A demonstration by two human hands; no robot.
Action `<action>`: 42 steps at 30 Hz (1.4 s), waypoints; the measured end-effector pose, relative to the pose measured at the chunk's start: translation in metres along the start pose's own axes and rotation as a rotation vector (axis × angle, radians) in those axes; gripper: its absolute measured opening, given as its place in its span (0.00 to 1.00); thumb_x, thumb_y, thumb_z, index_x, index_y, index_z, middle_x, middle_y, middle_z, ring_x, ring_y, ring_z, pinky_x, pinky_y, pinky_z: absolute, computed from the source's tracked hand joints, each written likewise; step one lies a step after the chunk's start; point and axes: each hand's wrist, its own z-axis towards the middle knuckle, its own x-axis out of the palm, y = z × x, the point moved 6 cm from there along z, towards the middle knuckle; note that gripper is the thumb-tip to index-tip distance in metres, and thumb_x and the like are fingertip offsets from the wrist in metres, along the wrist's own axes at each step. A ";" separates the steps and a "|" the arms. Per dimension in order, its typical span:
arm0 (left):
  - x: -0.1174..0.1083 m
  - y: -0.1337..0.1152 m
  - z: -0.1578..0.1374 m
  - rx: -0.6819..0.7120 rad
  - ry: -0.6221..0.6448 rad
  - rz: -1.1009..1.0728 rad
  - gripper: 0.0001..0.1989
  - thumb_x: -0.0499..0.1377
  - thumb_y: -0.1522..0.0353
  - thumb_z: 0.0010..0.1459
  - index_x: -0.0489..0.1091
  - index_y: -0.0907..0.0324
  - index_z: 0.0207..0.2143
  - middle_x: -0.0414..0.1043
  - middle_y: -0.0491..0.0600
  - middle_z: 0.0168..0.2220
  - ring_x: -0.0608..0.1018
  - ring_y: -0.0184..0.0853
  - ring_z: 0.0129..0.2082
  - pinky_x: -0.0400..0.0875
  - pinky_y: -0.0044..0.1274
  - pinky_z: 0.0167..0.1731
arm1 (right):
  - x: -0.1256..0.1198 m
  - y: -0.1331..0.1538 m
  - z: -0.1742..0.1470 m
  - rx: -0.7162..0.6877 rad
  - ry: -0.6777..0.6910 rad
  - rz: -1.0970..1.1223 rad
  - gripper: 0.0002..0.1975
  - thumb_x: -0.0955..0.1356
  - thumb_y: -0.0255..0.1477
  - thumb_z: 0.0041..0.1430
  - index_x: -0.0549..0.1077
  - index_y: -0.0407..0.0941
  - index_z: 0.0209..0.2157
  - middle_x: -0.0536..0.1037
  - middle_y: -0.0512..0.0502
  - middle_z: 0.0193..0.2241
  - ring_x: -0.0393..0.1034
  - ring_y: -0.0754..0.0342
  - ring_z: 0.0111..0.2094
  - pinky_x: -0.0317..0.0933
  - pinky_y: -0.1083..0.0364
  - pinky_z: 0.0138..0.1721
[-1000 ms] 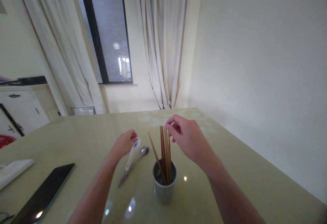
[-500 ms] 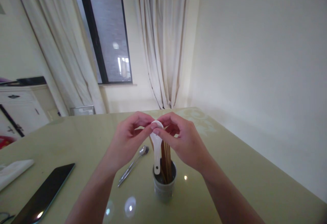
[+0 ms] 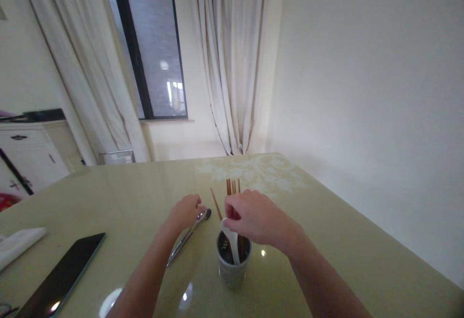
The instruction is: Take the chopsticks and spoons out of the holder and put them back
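My right hand (image 3: 253,214) is closed on the bowl end of a white soup spoon (image 3: 234,248). The spoon's handle points down into a grey cup (image 3: 232,274) and stands tilted inside its rim. Several wooden chopsticks (image 3: 228,186) rise from the cup, partly hidden behind my right hand. To the left, my left hand (image 3: 187,210) is held with loosely bent fingers, a small gap between thumb and fingertips. It is close to the bowl end of shiny metal cutlery (image 3: 184,240) that looks like spoons lying on the table; whether it touches them is unclear.
The greenish glossy table (image 3: 326,260) carries a dark tablet-like device (image 3: 67,274) and a white object (image 3: 21,245) at the left. Beyond its far edge hang curtains (image 3: 235,66) beside a window (image 3: 155,42). A wall (image 3: 380,91) runs along the right side.
Both hands held the white spoon above the cup. My right hand has lowered its handle into the cup; my left hand has let go and moved down-left to the metal cutlery.
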 end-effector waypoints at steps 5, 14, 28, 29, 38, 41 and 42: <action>0.024 0.006 0.004 -0.027 0.028 -0.050 0.04 0.62 0.70 0.59 0.76 0.59 0.37 0.82 0.57 0.45 0.81 0.43 0.46 0.68 0.27 0.43 | -0.001 -0.002 0.000 0.002 0.038 -0.001 0.07 0.74 0.24 0.58 0.81 0.47 0.26 0.82 0.48 0.26 0.73 0.51 0.28 0.52 0.55 0.29; -0.046 0.006 -0.009 0.080 0.017 -0.399 0.12 0.60 0.60 0.61 0.74 0.58 0.33 0.79 0.47 0.29 0.79 0.37 0.32 0.72 0.25 0.34 | -0.026 -0.002 0.001 -0.007 -0.217 0.200 0.09 0.72 0.32 0.69 0.81 0.45 0.34 0.83 0.49 0.27 0.75 0.54 0.29 0.58 0.55 0.32; -0.125 -0.097 -0.079 0.478 -0.125 -1.143 0.17 0.66 0.53 0.64 0.76 0.58 0.37 0.80 0.47 0.33 0.81 0.34 0.33 0.80 0.27 0.38 | -0.049 0.002 -0.013 -0.094 -0.399 0.624 0.02 0.72 0.28 0.66 0.79 0.47 0.37 0.83 0.51 0.30 0.77 0.55 0.30 0.68 0.57 0.34; -0.122 -0.091 -0.073 0.451 -0.151 -1.081 0.20 0.61 0.51 0.67 0.75 0.58 0.35 0.79 0.47 0.32 0.80 0.34 0.33 0.79 0.27 0.37 | -0.051 -0.002 -0.014 -0.076 -0.413 0.605 0.01 0.72 0.28 0.66 0.79 0.46 0.37 0.83 0.51 0.30 0.77 0.55 0.31 0.68 0.57 0.35; -0.020 -0.024 -0.007 0.104 -0.011 0.006 0.13 0.54 0.66 0.68 0.75 0.58 0.34 0.81 0.55 0.38 0.81 0.42 0.40 0.67 0.28 0.40 | -0.041 -0.016 -0.006 0.026 -0.226 0.286 0.05 0.70 0.24 0.66 0.78 0.45 0.35 0.83 0.49 0.28 0.75 0.55 0.29 0.59 0.57 0.32; 0.008 -0.020 -0.004 0.081 0.028 0.005 0.08 0.60 0.67 0.63 0.77 0.60 0.40 0.81 0.58 0.45 0.81 0.45 0.46 0.69 0.29 0.45 | -0.029 -0.014 -0.004 0.019 -0.100 0.225 0.06 0.70 0.24 0.65 0.79 0.45 0.34 0.83 0.50 0.28 0.74 0.55 0.29 0.56 0.57 0.30; 0.015 -0.019 -0.004 0.076 0.038 -0.002 0.09 0.61 0.68 0.61 0.77 0.60 0.42 0.80 0.59 0.47 0.81 0.45 0.48 0.69 0.29 0.46 | -0.026 -0.014 -0.004 0.023 -0.069 0.206 0.06 0.70 0.24 0.65 0.79 0.45 0.34 0.83 0.50 0.28 0.74 0.55 0.29 0.56 0.57 0.30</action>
